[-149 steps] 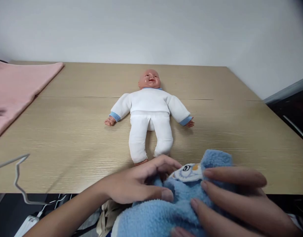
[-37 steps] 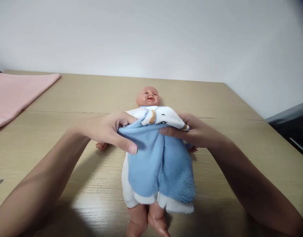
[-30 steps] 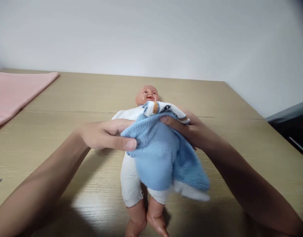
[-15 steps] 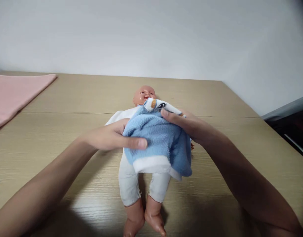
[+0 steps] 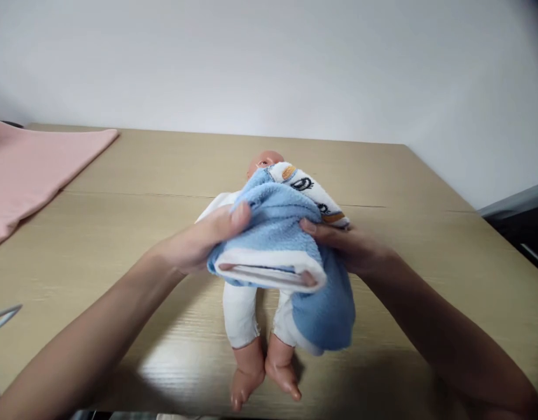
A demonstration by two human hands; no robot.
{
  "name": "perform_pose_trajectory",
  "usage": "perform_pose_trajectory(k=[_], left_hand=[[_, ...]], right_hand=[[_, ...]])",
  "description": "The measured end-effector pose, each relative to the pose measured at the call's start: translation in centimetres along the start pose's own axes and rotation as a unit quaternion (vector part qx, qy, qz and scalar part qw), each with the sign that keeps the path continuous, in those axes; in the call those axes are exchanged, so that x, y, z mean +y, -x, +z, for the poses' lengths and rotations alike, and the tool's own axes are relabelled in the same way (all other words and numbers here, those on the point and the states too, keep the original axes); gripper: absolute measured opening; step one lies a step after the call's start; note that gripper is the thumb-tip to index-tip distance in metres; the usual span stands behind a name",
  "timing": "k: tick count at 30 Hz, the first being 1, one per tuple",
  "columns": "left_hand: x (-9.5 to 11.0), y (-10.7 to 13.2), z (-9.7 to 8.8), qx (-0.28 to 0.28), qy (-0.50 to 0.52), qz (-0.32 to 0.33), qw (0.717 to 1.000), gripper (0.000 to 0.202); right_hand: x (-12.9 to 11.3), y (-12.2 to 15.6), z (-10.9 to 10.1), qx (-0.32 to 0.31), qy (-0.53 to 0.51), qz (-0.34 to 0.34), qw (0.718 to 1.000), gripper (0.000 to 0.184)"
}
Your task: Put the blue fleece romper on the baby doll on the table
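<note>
A blue fleecy garment (image 5: 275,213) with white cuffs and an embroidered white patch is bunched between my hands, above the doll. My left hand (image 5: 208,233) grips its left side, thumb on top. On the right, my right hand (image 5: 339,242) pinches the cloth, its other fingers partly hidden by fabric. One white-edged opening faces me, and fingertips show inside it. Beneath lies a baby doll (image 5: 247,370) on its back, bare feet towards me, dressed in white. The garment covers its torso and much of its face.
The doll lies on a wooden table (image 5: 133,169). A pink cloth (image 5: 41,163) rests at the far left. Thin white wire-like pieces (image 5: 4,315) show at the left edge. Behind the table stands a pale wall (image 5: 260,64); something dark (image 5: 518,221) is beyond the right edge.
My hands have gathered the garment and turned one white-edged opening towards me. My left thumb has moved up the cloth. More of the embroidered patch shows, and the doll's face is more covered.
</note>
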State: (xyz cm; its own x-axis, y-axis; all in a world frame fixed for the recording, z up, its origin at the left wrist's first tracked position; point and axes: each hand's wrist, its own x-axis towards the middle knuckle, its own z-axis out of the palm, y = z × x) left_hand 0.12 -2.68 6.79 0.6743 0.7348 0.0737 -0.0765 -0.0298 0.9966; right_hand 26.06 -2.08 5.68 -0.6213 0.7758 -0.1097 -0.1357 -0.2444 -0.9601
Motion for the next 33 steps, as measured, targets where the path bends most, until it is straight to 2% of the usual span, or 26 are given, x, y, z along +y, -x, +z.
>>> perform_pose_trajectory(k=[2, 4, 6, 8, 11, 13, 15, 17, 19, 22, 25, 28, 31, 33], left_hand=[[0.3, 1.3, 1.1, -0.019, 0.013, -0.029, 0.999, 0.047], [0.4, 2.9, 2.7, 0.026, -0.004, -0.082, 0.996, 0.037], [0.3, 4.3, 4.4, 0.116, -0.037, -0.106, 0.987, 0.023], [-0.3, 5.4, 5.7, 0.183, -0.071, -0.1, 0.975, 0.017], [-1.7, 6.2, 6.9, 0.239, -0.133, -0.069, 0.959, 0.023], [-2.7, 6.3, 7.0, 0.251, -0.154, -0.077, 0.953, 0.027], [-3.4, 6.4, 6.9, 0.256, -0.144, -0.099, 0.951, 0.03], [-3.8, 6.6, 6.7, 0.264, -0.09, -0.112, 0.954, 0.027], [-4.1, 7.0, 6.5, 0.269, -0.01, -0.094, 0.958, 0.023], [-4.5, 7.8, 6.2, 0.269, 0.054, -0.06, 0.96, 0.039], [-4.6, 8.7, 6.5, 0.28, 0.001, -0.079, 0.957, 0.021], [-4.1, 10.2, 7.6, 0.281, -0.073, -0.113, 0.95, 0.014], [-3.8, 12.0, 9.2, 0.27, -0.127, -0.145, 0.943, 0.037], [-4.1, 13.3, 10.2, 0.248, -0.168, -0.177, 0.937, 0.04]], right_hand=[[0.1, 0.7, 0.7, -0.031, 0.017, 0.006, 0.999, 0.061], [-0.1, 1.8, 1.7, -0.057, 0.066, 0.022, 0.996, 0.071], [-0.3, 2.8, 3.1, -0.019, 0.136, 0.044, 0.99, 0.067], [0.0, 3.5, 4.5, 0.048, 0.183, 0.055, 0.981, 0.051], [0.9, 3.3, 6.0, 0.104, 0.224, -0.004, 0.969, 0.033], [1.6, 3.0, 6.4, 0.124, 0.275, -0.051, 0.952, 0.021], [1.9, 2.7, 6.6, 0.125, 0.313, -0.059, 0.94, 0.011], [1.8, 2.6, 6.7, 0.112, 0.321, -0.038, 0.94, 0.024], [1.4, 2.7, 6.9, 0.098, 0.305, -0.019, 0.947, 0.033], [1.0, 2.7, 7.1, 0.089, 0.246, -0.005, 0.965, 0.024], [1.4, 2.7, 7.2, 0.096, 0.182, 0.024, 0.978, 0.015], [1.8, 3.2, 7.5, 0.075, 0.208, 0.072, 0.973, 0.023], [2.0, 3.9, 7.7, 0.012, 0.315, 0.11, 0.943, 0.033], [2.2, 4.3, 7.8, -0.039, 0.352, 0.124, 0.927, 0.029]])
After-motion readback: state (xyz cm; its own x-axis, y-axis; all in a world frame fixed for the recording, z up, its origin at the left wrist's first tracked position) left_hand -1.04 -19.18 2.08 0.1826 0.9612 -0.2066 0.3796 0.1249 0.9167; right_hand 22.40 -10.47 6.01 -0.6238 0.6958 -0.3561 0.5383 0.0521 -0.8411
